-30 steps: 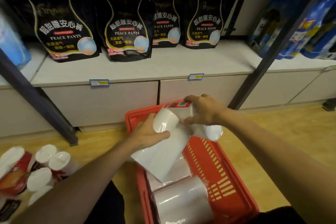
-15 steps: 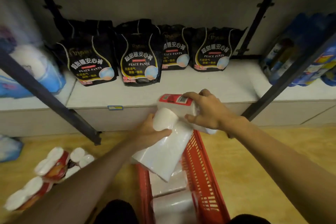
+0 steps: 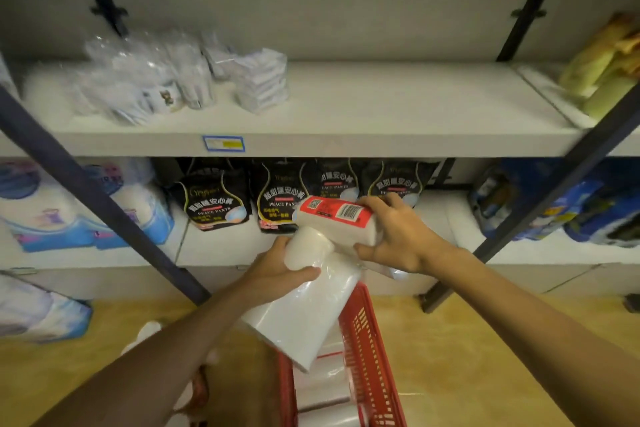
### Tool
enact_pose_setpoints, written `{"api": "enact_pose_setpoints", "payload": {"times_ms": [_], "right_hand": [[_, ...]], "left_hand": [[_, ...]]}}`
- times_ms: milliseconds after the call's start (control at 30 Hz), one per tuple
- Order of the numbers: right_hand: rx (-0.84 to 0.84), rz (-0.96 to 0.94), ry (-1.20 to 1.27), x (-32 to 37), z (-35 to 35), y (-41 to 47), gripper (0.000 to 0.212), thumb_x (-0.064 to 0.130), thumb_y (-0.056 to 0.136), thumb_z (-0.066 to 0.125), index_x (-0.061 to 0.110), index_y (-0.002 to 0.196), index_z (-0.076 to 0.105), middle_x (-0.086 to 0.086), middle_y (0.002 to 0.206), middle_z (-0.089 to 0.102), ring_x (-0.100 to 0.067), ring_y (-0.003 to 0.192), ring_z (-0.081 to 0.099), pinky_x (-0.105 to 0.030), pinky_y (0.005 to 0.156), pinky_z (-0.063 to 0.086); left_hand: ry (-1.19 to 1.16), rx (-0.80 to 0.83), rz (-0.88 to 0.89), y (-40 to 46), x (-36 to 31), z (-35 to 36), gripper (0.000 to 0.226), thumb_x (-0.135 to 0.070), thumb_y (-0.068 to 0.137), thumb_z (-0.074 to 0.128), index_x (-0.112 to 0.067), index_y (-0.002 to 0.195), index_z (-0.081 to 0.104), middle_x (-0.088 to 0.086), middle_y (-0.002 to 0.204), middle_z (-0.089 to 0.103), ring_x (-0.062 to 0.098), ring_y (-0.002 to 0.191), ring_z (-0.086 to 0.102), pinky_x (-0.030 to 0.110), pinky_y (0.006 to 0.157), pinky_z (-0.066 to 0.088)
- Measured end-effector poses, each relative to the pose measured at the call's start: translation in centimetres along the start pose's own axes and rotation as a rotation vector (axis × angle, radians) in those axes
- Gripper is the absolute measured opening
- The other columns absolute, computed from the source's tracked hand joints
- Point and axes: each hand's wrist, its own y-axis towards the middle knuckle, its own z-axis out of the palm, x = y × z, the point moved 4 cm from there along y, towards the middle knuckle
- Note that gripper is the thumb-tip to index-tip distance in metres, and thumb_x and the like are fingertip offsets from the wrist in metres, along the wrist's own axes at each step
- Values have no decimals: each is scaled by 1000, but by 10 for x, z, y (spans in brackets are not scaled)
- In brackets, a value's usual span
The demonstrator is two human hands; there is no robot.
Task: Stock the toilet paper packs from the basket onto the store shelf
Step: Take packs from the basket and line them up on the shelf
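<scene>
I hold two white toilet paper packs in clear wrap above the red basket (image 3: 369, 350). My left hand (image 3: 277, 269) grips the long plain pack (image 3: 304, 308), which tilts down toward the basket. My right hand (image 3: 394, 236) grips the pack with a red barcode label (image 3: 337, 218), held level just above the other. More white packs (image 3: 322, 388) lie in the basket. The white store shelf (image 3: 398, 107) runs across at upper middle, above both hands.
Clear-wrapped white goods (image 3: 180, 76) sit on the shelf's left part. Black pants bags (image 3: 218, 198) stand on the lower shelf behind my hands. Dark slanted uprights (image 3: 104, 204) frame the bay. Blue packs (image 3: 588, 204) and yellow packs (image 3: 602, 66) sit at right.
Both hands have lifted the two packs up out of the basket. My view has tilted upward, so the upper shelf has come into sight and the basket has dropped low.
</scene>
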Motion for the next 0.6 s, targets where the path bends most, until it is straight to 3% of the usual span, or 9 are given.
{"api": "enact_pose_setpoints", "payload": {"times_ms": [200,333,500,600], "right_hand": [[-68,-75,-37,51,-62,-13,86,46,74,74,25,145,32,-4,122,40,-23,106,53,-31,95,47],[-118,-108,-63,89,-111,-20,85,47,75,73,23,145,33,-4,124,41,-22,107,53,-32,95,48],[-190,-146,-48,140,-167,-27,84,46,75,73,24,145,33,-4,126,40,-21,109,51,-34,97,49],[-235,-229,-41,173,-196,-33,83,42,76,75,25,145,32,-4,128,37,-20,111,49,-31,96,50]], "left_hand": [[-28,3,31,-37,-35,-57,80,-56,70,73,-34,136,32,-5,120,55,13,104,56,31,85,48],[2,-5,69,-59,-67,-98,71,-52,74,73,-31,132,36,-9,111,52,1,92,53,20,66,42],[39,-10,98,-86,-102,-150,70,-61,72,69,-33,128,38,-9,116,55,8,99,55,25,75,45],[37,9,151,-103,-124,-180,69,-56,76,68,-32,132,36,-9,122,50,10,105,50,23,73,40]]}}
